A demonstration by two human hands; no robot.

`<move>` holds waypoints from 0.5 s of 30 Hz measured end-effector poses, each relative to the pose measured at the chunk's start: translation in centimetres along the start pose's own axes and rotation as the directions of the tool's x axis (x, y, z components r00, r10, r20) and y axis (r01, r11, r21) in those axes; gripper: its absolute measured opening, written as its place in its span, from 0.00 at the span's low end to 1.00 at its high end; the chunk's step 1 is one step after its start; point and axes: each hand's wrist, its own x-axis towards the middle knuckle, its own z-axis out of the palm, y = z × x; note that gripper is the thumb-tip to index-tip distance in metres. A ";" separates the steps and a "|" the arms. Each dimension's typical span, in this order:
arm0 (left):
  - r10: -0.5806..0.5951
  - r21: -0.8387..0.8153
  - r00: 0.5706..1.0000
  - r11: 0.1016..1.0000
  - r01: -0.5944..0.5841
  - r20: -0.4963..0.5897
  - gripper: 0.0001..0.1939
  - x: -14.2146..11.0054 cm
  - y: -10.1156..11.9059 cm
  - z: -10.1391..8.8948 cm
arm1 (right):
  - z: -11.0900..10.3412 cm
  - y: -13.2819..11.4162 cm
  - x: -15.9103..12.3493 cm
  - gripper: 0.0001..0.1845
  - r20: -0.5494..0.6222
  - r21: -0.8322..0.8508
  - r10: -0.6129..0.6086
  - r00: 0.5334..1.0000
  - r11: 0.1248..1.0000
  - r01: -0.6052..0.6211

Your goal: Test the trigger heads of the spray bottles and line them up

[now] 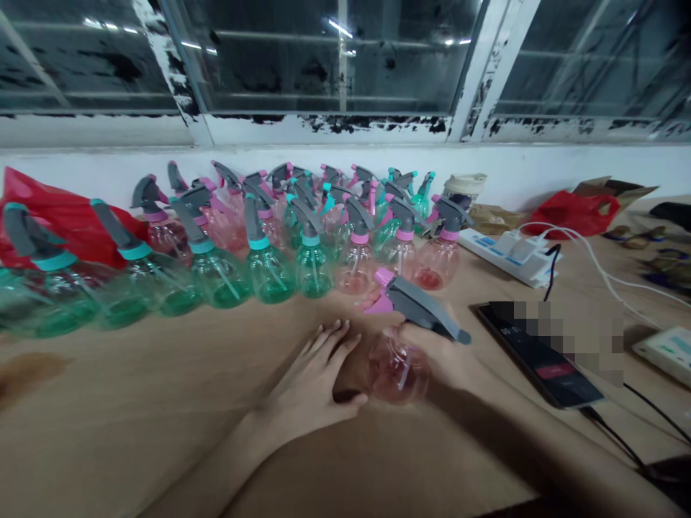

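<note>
A pink see-through spray bottle with a grey trigger head and pink nozzle stands on the wooden table in front of me. My right hand is wrapped round its neck just under the trigger. My left hand lies flat on the table right beside the bottle's left side, fingers stretched out and apart, holding nothing. Behind them stand several more spray bottles, green ones to the left and pink ones to the right, in rows up to the wall.
A black phone lies on a cable to the right of the bottle. Behind it are a white power strip with plugs and white cables, red plastic bags at both sides, a lidded cup and a white box.
</note>
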 end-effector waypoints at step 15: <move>0.028 -0.023 0.998 0.999 -0.029 -0.056 0.40 -0.1 -0.3 0.4 | 0.0 0.4 0.1 0.15 0.040 0.102 0.071 0.997 0.992 -0.075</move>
